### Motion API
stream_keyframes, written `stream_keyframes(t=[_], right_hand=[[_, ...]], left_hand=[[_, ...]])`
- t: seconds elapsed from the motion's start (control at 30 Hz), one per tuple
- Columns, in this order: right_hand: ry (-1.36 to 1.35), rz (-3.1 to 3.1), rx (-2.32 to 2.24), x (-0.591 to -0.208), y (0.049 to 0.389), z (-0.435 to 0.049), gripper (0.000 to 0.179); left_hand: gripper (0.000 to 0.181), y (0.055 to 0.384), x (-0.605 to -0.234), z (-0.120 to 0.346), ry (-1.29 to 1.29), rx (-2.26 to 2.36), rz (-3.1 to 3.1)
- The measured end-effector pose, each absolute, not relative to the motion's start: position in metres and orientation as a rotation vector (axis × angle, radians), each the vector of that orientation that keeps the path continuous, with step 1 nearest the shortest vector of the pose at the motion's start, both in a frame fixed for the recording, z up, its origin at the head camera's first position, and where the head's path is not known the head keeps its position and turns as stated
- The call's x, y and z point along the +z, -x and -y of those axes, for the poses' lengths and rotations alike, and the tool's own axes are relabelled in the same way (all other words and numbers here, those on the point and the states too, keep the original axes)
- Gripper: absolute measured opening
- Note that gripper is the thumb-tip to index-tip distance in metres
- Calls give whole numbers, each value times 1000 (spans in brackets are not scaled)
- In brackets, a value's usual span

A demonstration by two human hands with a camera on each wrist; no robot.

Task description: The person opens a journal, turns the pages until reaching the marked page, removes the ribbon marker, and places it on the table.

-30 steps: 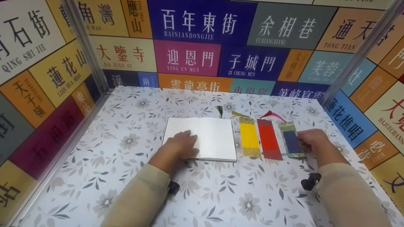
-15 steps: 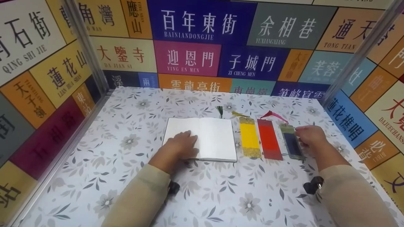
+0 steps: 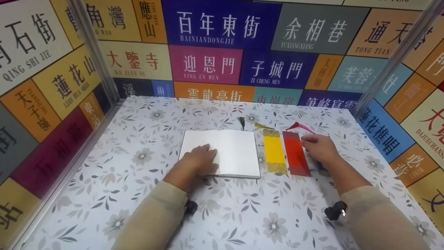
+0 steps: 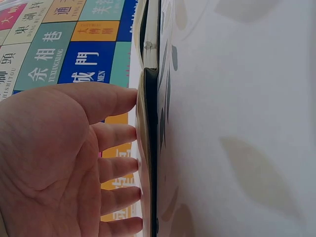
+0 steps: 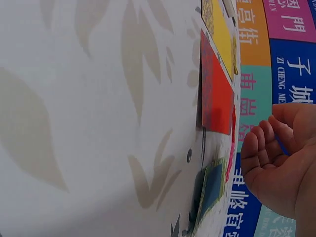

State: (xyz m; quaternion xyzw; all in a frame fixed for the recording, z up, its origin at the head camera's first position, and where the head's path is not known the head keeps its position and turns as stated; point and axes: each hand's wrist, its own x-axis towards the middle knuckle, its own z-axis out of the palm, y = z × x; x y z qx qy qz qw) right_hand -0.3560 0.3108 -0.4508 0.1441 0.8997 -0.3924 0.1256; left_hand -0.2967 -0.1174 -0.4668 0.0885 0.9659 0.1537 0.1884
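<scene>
My left hand (image 3: pixel 200 159) lies on the left page of an open blank notebook (image 3: pixel 239 152); in the left wrist view its straight fingers (image 4: pixel 120 164) touch the paper. My right hand (image 3: pixel 321 147) hovers beside the upper right of a red bookmark (image 3: pixel 296 152). In the right wrist view its loosely curled fingers (image 5: pixel 259 148) hold nothing and stand above the table. A blue bookmark with a green border (image 5: pixel 213 185) lies below that hand, mostly hidden by it in the head view. A yellow bookmark (image 3: pixel 274 151) sits between the notebook and the red one.
A dark green tassel (image 3: pixel 241 122) shows behind the notebook. Yellow and pink tassels (image 3: pixel 295 125) extend behind the bookmarks. Floral cloth (image 3: pixel 225 215) covers the table. Sign-printed panels (image 3: pixel 208 62) enclose the back and sides.
My right hand has left the blue bookmark's right edge and moved left, over toward the red bookmark. The blue bookmark shifted slightly under it earlier. My left hand stays put.
</scene>
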Motion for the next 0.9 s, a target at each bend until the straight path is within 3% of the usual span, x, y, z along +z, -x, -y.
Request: stream_keyframes(t=[0.27,0.57,0.9], right_hand=[[-394,-2596,-1180,-448,346,-276,65],[-282,-2609,-1256,-453,341,-239,47],[-110,-2527,-1374,-452,336,-207,44]], left_hand=[[71,297,-467,117,-287,378,-2719],[71,298,-468,118,-294,386,-2723],[71,297,-465,118,-274,396,-2708]])
